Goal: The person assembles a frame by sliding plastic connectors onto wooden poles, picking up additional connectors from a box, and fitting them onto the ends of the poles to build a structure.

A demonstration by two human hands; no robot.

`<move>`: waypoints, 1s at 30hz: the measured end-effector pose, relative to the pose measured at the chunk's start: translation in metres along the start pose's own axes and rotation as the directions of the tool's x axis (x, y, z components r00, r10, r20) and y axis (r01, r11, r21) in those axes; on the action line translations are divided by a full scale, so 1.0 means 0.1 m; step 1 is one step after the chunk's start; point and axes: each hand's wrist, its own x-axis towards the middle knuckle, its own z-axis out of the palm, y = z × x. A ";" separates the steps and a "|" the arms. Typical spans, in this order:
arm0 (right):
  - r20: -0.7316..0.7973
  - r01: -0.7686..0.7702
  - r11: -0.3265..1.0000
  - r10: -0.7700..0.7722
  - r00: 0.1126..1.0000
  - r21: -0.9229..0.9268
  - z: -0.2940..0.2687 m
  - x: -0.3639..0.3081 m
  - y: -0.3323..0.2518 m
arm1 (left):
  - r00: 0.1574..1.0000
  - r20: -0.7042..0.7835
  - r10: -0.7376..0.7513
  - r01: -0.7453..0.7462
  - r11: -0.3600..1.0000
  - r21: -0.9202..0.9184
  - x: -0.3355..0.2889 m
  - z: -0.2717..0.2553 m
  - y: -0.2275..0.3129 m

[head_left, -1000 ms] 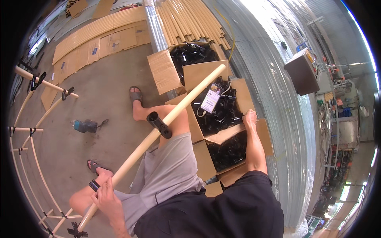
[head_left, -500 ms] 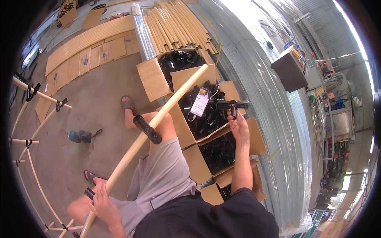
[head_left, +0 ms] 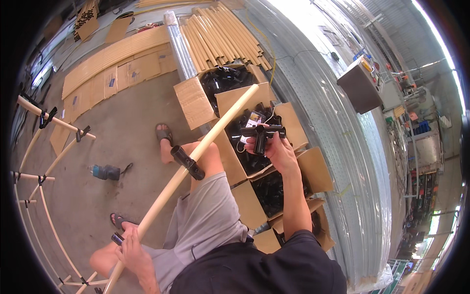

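Note:
A long cream pipe (head_left: 169, 188) slants across my lap, its far end up over the boxes. My left hand (head_left: 133, 252) is closed round its lower part, beside a small black fitting (head_left: 117, 238). Farther up, near my knee, a black pipe joint (head_left: 188, 162) sits on the pipe. My right hand (head_left: 280, 153) grips a black branched pipe joint (head_left: 261, 139) above an open carton. Behind that joint, a phone (head_left: 254, 119) with its screen lit rests on the black fittings in the carton, partly covered.
Open cardboard boxes (head_left: 191, 100) of black fittings line my right side. Beyond them lie a stack of cream pipes (head_left: 223, 36) and long plastic-wrapped metal lengths (head_left: 350, 196). On the floor to the left are a dark bottle (head_left: 105, 172) and a frame of jointed pipes (head_left: 61, 125).
My right hand has drawn the black pipe joint left and nearer the pipe, so it now overlaps the phone. My left hand keeps its hold on the pipe. The view has shifted slightly.

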 end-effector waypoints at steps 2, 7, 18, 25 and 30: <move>-0.057 -0.017 0.995 0.012 0.998 -0.093 0.10 0.01 -0.01 | 1.000 0.001 0.000 0.000 1.000 -0.004 0.01 -0.01 0.01; -0.233 -0.064 0.919 -0.032 0.972 -0.390 0.24 0.06 -0.04 | 0.997 -0.035 0.065 -0.063 0.997 0.051 0.03 0.00 0.01; -0.353 -0.297 0.954 0.263 0.898 -0.043 -0.09 0.36 0.23 | 1.000 -0.001 0.016 -0.016 1.000 -0.015 0.07 -0.07 0.09; -0.344 -0.495 0.863 0.497 0.797 0.100 -0.29 0.55 0.51 | 1.000 0.012 0.015 -0.015 1.000 -0.008 0.08 -0.05 0.06; -0.359 -0.386 0.916 0.398 0.844 0.108 -0.42 0.70 0.62 | 1.000 0.022 0.008 -0.008 1.000 -0.003 0.09 -0.07 0.09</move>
